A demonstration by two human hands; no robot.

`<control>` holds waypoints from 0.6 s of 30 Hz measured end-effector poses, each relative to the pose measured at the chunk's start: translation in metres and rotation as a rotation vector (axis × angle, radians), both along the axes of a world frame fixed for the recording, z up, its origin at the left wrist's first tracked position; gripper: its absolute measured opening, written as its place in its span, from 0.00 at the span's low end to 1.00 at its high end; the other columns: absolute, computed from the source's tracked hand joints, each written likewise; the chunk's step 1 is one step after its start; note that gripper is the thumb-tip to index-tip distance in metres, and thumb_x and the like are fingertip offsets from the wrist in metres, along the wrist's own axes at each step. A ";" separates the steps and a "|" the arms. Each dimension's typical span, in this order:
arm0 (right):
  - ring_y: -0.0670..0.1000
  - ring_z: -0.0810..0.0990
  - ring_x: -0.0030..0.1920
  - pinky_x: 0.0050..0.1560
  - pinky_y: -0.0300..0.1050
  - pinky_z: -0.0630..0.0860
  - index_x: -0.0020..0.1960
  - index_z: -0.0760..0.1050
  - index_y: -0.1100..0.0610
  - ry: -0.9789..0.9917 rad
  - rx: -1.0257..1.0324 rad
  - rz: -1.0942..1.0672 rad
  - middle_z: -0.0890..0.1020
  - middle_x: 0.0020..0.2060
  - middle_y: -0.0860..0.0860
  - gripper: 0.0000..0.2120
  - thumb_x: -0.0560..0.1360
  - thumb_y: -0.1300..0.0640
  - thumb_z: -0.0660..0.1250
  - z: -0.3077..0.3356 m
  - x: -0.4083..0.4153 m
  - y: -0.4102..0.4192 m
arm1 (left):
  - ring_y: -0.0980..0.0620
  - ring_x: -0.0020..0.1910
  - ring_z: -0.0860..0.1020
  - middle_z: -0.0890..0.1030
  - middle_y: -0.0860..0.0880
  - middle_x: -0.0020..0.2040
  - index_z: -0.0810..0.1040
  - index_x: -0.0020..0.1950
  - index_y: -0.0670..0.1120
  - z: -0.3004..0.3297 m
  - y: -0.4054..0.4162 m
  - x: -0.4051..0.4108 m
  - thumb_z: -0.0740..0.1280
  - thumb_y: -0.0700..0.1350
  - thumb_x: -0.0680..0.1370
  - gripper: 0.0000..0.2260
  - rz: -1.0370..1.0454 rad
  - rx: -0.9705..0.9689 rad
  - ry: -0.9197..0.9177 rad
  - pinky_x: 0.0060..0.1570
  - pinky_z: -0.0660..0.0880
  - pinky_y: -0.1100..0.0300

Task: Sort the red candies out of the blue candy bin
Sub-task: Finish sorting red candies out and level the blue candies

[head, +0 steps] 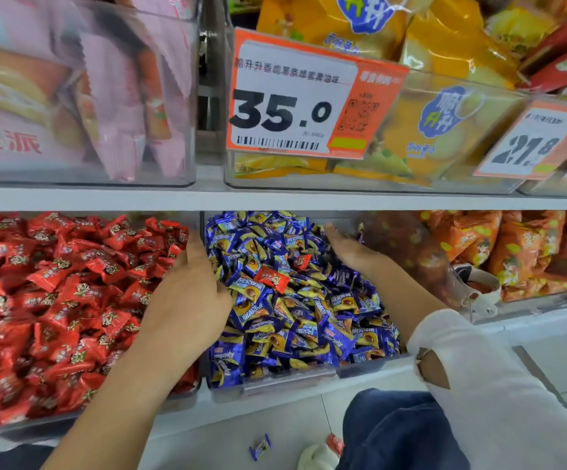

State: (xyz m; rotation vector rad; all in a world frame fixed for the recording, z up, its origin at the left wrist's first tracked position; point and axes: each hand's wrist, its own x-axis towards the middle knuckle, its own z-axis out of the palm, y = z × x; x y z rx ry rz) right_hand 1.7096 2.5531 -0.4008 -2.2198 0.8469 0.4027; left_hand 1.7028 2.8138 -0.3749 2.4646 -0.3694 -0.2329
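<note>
Both hands are in the blue candy bin [228, 388], fingers straight, gripping nothing. A red candy [273, 277] lies on top, mid-pile, just right of the left hand [190, 293]; the right hand [350, 249] sits farther up-right. Left looks nearer.

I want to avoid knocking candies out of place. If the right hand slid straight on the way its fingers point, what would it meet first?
The right hand points up and back over the blue candies; it would likely brush those at the bin's back first, though depth is unclear.
</note>
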 end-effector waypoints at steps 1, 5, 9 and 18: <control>0.53 0.44 0.77 0.75 0.53 0.43 0.77 0.45 0.45 -0.007 0.043 0.011 0.46 0.77 0.49 0.33 0.76 0.31 0.38 0.000 0.000 0.008 | 0.40 0.57 0.73 0.67 0.39 0.68 0.47 0.77 0.44 0.000 0.000 0.000 0.60 0.38 0.76 0.33 -0.003 -0.002 -0.004 0.46 0.68 0.54; 0.52 0.42 0.76 0.73 0.56 0.43 0.76 0.44 0.40 -0.029 0.228 0.068 0.46 0.77 0.46 0.29 0.77 0.33 0.38 0.009 -0.001 0.043 | 0.38 0.61 0.72 0.64 0.39 0.71 0.46 0.77 0.44 -0.001 0.000 0.001 0.59 0.39 0.76 0.33 -0.012 0.010 -0.007 0.55 0.71 0.48; 0.51 0.48 0.76 0.72 0.59 0.44 0.75 0.49 0.38 -0.050 0.288 0.168 0.52 0.76 0.46 0.28 0.77 0.32 0.42 0.023 -0.011 0.058 | 0.37 0.63 0.71 0.63 0.39 0.72 0.45 0.77 0.43 0.000 0.000 0.001 0.59 0.38 0.76 0.33 -0.016 0.004 -0.010 0.58 0.70 0.49; 0.50 0.63 0.72 0.66 0.45 0.60 0.73 0.56 0.36 -0.228 0.098 0.394 0.64 0.73 0.45 0.29 0.73 0.31 0.53 0.029 -0.046 0.082 | 0.38 0.60 0.72 0.63 0.39 0.72 0.45 0.77 0.43 0.002 0.002 0.000 0.59 0.38 0.76 0.33 -0.031 -0.012 -0.010 0.50 0.69 0.53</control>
